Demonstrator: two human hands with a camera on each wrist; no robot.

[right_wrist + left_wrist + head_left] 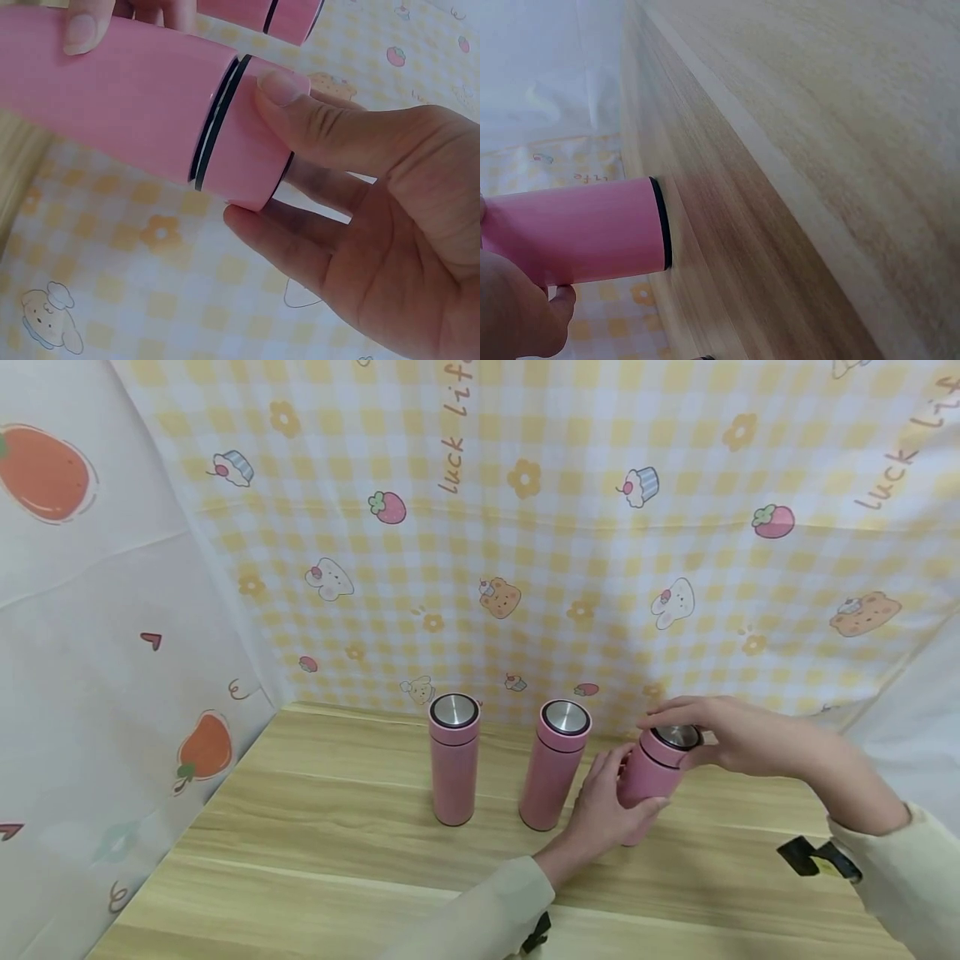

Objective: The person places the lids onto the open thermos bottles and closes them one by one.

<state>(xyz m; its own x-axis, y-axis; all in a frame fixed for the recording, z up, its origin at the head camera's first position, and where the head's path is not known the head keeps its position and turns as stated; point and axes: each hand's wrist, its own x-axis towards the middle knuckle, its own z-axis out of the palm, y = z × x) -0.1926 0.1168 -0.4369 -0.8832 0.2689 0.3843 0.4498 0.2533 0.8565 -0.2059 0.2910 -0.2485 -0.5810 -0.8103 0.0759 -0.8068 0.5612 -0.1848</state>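
The rightmost pink thermos flask (649, 774) stands on the wooden table between both hands. My left hand (602, 812) grips its body from the left, with fingers and thumb curled round it. At the top, my right hand (738, 735) holds the flask's lid (247, 135) between thumb and fingers. In the right wrist view, a thin pale line shows between dark rings where lid and body meet. The left wrist view shows the flask's dark-rimmed base (662, 223) at the table surface. The lid has a shiny metal top (678, 737), partly covered by the right hand.
Two similar pink flasks stand upright to the left, a middle flask (553, 777) near my left hand and a far-left flask (454, 777). The wooden table (337, 827) meets a yellow checked cloth (555, 643) behind and a white printed cloth (112, 693) at left.
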